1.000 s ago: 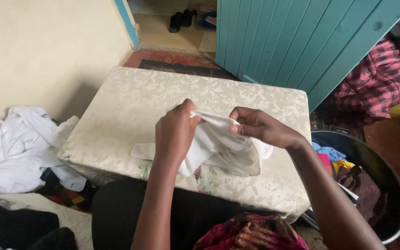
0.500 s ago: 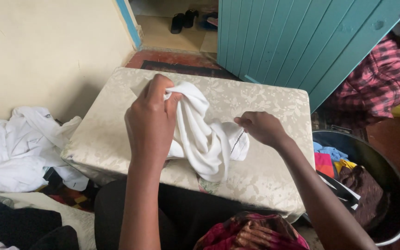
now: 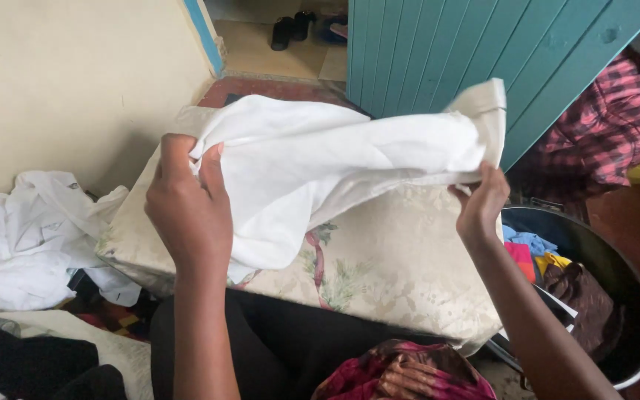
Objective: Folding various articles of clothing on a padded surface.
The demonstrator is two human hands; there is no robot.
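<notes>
A white cloth garment is stretched wide in the air above a cream floral cushion. My left hand grips its left edge, fingers curled over the fabric. My right hand pinches the right edge near a hemmed corner. The cloth sags in the middle and hides the far half of the cushion.
A pile of white clothes lies on the floor at left. A dark round basin with coloured clothes stands at right. A teal wooden door stands open behind, a red plaid cloth beside it. Dark shoes sit in the doorway.
The bunched white cloth was lifted off the cushion and pulled open. My left hand moved left and down, my right hand moved right, spreading the fabric wide.
</notes>
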